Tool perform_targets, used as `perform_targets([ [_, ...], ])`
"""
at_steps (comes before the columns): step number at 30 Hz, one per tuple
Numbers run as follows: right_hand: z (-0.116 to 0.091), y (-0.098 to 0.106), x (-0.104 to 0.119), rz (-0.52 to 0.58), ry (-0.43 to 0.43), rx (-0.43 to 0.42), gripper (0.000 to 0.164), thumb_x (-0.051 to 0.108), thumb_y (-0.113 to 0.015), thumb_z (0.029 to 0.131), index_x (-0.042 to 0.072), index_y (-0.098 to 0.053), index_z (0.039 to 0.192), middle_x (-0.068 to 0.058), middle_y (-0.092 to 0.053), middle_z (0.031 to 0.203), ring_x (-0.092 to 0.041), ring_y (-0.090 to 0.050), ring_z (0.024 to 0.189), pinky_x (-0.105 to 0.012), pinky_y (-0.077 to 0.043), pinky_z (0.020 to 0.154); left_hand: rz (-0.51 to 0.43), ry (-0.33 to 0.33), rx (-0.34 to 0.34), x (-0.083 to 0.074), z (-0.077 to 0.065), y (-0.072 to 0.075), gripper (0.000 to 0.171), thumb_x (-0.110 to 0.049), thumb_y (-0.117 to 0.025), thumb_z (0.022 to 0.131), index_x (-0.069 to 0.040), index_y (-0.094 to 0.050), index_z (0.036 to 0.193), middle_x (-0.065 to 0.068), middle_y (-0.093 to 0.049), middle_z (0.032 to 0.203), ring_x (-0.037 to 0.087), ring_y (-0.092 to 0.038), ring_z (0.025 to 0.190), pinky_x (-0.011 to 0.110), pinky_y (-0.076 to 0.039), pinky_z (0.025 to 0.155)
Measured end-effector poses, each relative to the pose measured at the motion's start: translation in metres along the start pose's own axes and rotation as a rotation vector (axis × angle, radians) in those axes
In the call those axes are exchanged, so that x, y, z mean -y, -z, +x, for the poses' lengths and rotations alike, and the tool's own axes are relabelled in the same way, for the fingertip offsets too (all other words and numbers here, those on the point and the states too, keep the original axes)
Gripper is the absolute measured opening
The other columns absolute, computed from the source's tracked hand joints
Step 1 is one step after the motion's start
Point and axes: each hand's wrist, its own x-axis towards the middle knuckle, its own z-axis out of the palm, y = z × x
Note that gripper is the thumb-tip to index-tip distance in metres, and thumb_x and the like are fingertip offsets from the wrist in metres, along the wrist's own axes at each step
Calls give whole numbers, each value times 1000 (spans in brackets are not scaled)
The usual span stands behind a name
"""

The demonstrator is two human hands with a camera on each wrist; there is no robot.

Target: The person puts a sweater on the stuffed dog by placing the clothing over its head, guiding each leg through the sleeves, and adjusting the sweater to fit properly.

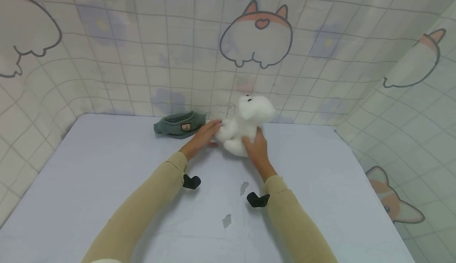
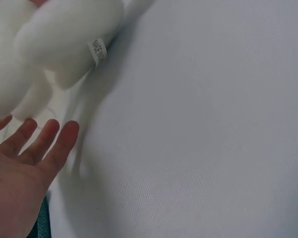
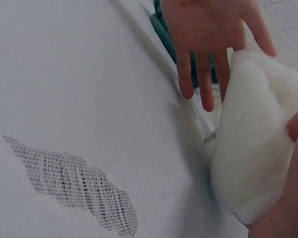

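Observation:
A white plush toy (image 1: 236,130) with small black eyes sits upright at the table's back edge, its head turned up. My right hand (image 1: 259,146) grips its right side, thumb in front; the right wrist view shows that thumb pressed into the fur (image 3: 258,134). At the toy's left side is my left hand (image 1: 204,134), its fingers straight and spread, fingertips right at the fur. In the left wrist view the palm (image 2: 15,183) faces the toy (image 2: 64,34), which carries a small printed white tag (image 2: 97,52).
A green fabric pouch (image 1: 179,124) with a small patch lies left of the left hand at the back edge. The white table (image 1: 107,168) has two worn grey patches near the forearms. A checked curtain with cartoon animals (image 1: 199,73) stands behind and at both sides.

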Motion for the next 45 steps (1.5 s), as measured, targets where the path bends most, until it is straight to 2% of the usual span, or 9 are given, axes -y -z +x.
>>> perform_targets([
  [7, -5, -1, -1, 146, -9, -2, 62, 22, -55, 86, 5, -35, 143, -17, -50, 138, -32, -47, 128, -47, -33, 114, -77, 55, 46, -3, 1, -7, 67, -49, -40, 101, -24, -12, 156, 9, -26, 159, 32, -36, 141, 53, -48, 100],
  [12, -9, -3, 2, 262, -15, 44, 62, 17, -53, 85, 7, -34, 144, -13, -48, 138, -29, -45, 127, -45, -31, 115, -210, 60, 86, -4, 1, -8, 72, -47, -43, 100, -26, -4, 156, 9, -22, 159, 36, -31, 143, 58, -46, 99],
  [16, -10, -4, 3, 315, -32, 76, 61, 19, -52, 85, 11, -35, 143, -11, -49, 137, -26, -46, 125, -45, -32, 114, -282, 57, 86, -5, 2, -10, 68, -46, -43, 100, -24, -10, 155, 11, -25, 156, 40, -33, 141, 60, -47, 96],
  [21, -10, -5, 5, 332, -33, 85, 58, 20, -53, 87, 11, -37, 142, -11, -49, 137, -26, -46, 125, -44, -32, 114, -287, 40, 77, -5, 1, -11, 54, -48, -42, 100, -24, -27, 146, 8, -35, 148, 36, -39, 137, 58, -48, 96],
  [27, -10, -3, 11, 262, -69, 96, 59, 31, -54, 93, 15, -34, 147, -8, -45, 144, -27, -45, 132, -45, -36, 113, -310, -7, 15, -5, 3, -12, 44, -44, -48, 98, -20, -38, 134, 10, -38, 144, 32, -42, 131, 57, -48, 98],
  [31, -9, 1, 14, 142, -46, 41, 58, 38, -60, 93, 16, -41, 143, -7, -46, 141, -26, -48, 126, -43, -44, 105, -330, -54, -48, -6, 3, -12, 40, -35, -51, 98, -16, -39, 132, 10, -36, 144, 30, -42, 130, 57, -47, 99],
  [34, -9, 4, 14, 59, -5, -18, 54, 38, -64, 91, 17, -48, 138, -6, -52, 131, -23, -51, 116, -41, -45, 97, -332, -90, -77, -7, 2, -13, 40, -30, -54, 97, -15, -39, 131, 10, -36, 143, 30, -43, 129, 56, -48, 98],
  [40, -8, 7, 13, -14, 20, -88, 47, 34, -67, 90, 19, -57, 132, -3, -62, 125, -23, -59, 104, -37, -52, 87, -270, -143, -105, -9, 2, -17, 48, -26, -62, 93, -14, -39, 134, 12, -42, 138, 27, -51, 120, 44, -53, 94],
  [45, -10, 9, 18, -11, -60, -53, 47, 39, -60, 94, 25, -54, 138, -2, -61, 132, -23, -66, 103, -33, -58, 75, -197, -187, -144, -10, 2, -22, 56, -29, -68, 89, -15, -39, 135, 11, -43, 137, 24, -51, 117, 36, -55, 89],
])
